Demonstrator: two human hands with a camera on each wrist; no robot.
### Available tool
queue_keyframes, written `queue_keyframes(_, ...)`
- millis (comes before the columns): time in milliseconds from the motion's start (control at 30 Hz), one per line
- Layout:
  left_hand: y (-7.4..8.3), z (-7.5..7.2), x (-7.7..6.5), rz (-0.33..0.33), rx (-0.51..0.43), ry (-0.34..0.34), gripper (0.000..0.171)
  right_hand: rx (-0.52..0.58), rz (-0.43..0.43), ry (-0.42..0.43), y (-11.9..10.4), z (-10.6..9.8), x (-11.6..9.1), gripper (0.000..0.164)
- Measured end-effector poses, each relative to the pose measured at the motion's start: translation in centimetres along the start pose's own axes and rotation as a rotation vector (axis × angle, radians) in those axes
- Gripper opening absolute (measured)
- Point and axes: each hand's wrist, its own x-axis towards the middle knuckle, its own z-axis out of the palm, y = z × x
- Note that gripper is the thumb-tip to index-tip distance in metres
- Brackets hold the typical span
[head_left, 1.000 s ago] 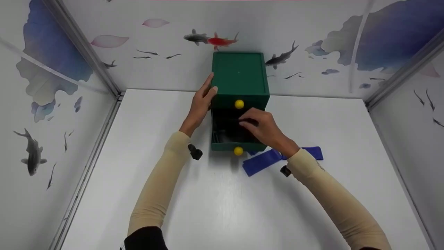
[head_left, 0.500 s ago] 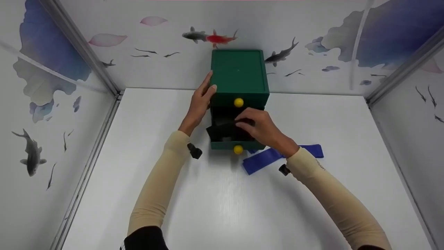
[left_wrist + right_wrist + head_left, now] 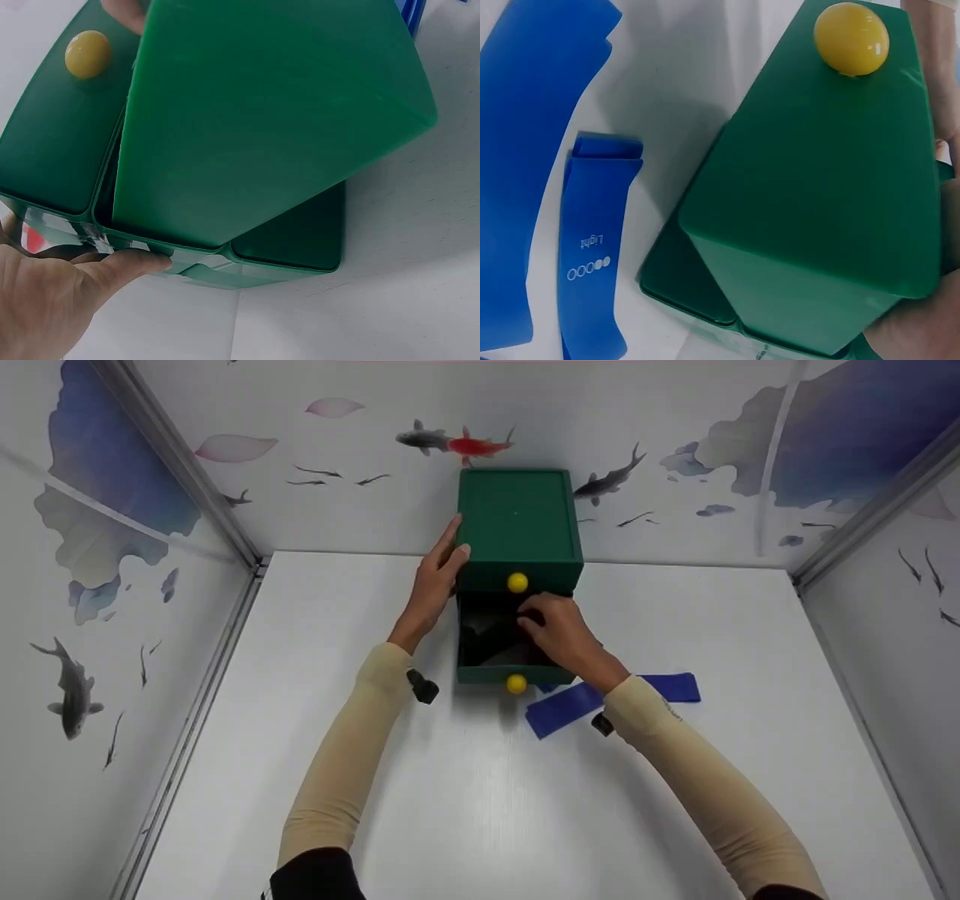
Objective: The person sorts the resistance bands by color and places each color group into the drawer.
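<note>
A green drawer cabinet (image 3: 517, 517) stands against the back wall with a lower drawer (image 3: 480, 676) pulled out. My left hand (image 3: 435, 581) lies along the cabinet's left side, fingers straight; in the left wrist view its thumb (image 3: 139, 264) presses the side wall. My right hand (image 3: 562, 630) reaches into the drawer from the right, pinching the upper end of a dark flat band (image 3: 484, 643) that slants across the inside. Its fingertips are partly lost in the dark interior. Yellow round knobs sit on the upper front (image 3: 517, 583) and on the drawer front.
Folded blue resistance bands (image 3: 562, 711) lie on the white table (image 3: 480, 795) under and beside my right wrist; one band (image 3: 592, 240) is printed "Light". White walls (image 3: 337, 495) with fish pictures close in the back and both sides.
The dark band poked out over the drawer's left edge half a second ago and now lies inside. My right hand has shifted slightly, its wrist moving left. The left hand stays put.
</note>
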Motion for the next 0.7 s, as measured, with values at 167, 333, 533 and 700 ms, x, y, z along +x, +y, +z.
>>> queue_keyframes(167,-0.4,-0.1,0.2,0.015,0.008,-0.001,0.065,0.018,0.031,0.045,0.5,-0.1,-0.2,0.017)
queue_keyframes(333,0.3,-0.1,0.0,0.029,-0.011,-0.006,0.065,0.044,0.075,0.049,0.6,-0.5,-0.3,0.018)
queue_keyframes(533,0.6,0.0,-0.2,0.026,-0.02,-0.019,0.065,0.055,0.12,0.011,0.6,-0.8,-0.4,0.021)
queue_keyframes(700,-0.4,0.0,0.0,0.051,0.003,0.012,0.062,0.05,0.133,-0.037,0.4,-0.9,-0.3,0.022)
